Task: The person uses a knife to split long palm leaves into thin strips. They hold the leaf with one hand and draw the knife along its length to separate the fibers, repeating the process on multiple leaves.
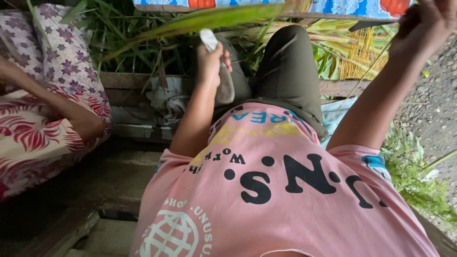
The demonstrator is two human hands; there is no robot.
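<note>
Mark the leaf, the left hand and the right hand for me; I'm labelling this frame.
leaf [209, 19], head view, middle of the blade
left hand [212, 62], head view, knuckles
right hand [423, 24], head view, back of hand

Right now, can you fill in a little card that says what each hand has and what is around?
Left hand: closed around a small pale tool, held against a long green leaf
Right hand: raised at the top right edge, pinching thin leaf strips
Clothes: pink shirt, dark olive trousers
Beside the wearer: another person's arm in floral cloth
Around: pile of green leaves, wooden plank, gravel ground
</note>
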